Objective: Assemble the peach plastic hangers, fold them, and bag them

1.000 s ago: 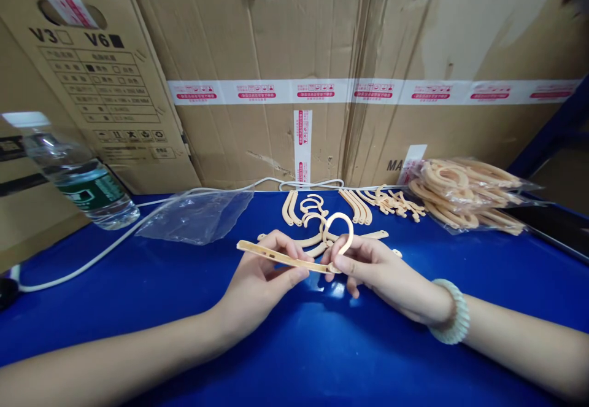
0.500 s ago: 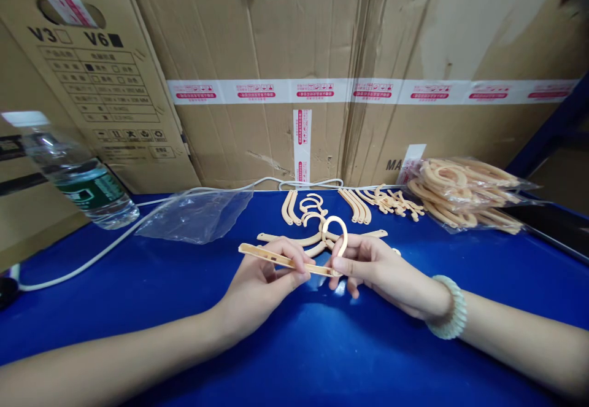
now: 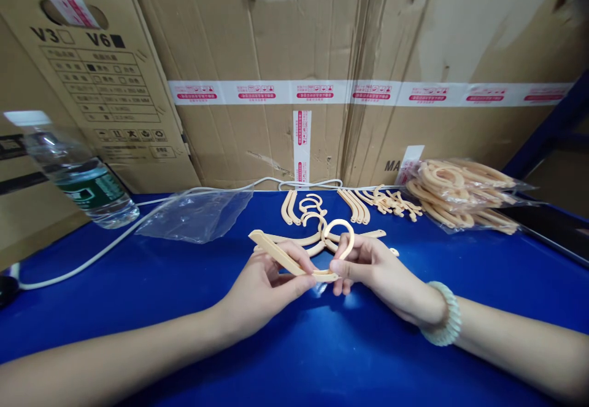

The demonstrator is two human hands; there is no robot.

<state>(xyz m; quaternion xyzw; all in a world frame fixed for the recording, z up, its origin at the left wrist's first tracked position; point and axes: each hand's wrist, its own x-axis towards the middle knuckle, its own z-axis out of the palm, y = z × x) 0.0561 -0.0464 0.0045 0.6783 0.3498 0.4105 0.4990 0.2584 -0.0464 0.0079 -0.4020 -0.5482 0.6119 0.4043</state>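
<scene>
My left hand pinches a beige plastic hanger arm, its free end pointing up and left. Between the fingers of my right hand is a beige hanger hook, its curve standing upright. The lower end of the hook meets the right end of the arm; whether they are joined I cannot tell. Just behind my hands, beige hangers with hooks lie on the blue table, partly hidden by my fingers.
Further back lie loose hanger arms, hooks and small beige pieces. Bagged hanger parts are piled at right. At left are an empty plastic bag, a water bottle and a white cable. Cardboard boxes stand behind.
The hanger arm has turned in my left hand, showing its broad smooth side and tilting more steeply. The hook has shifted slightly right, still in my right hand.
</scene>
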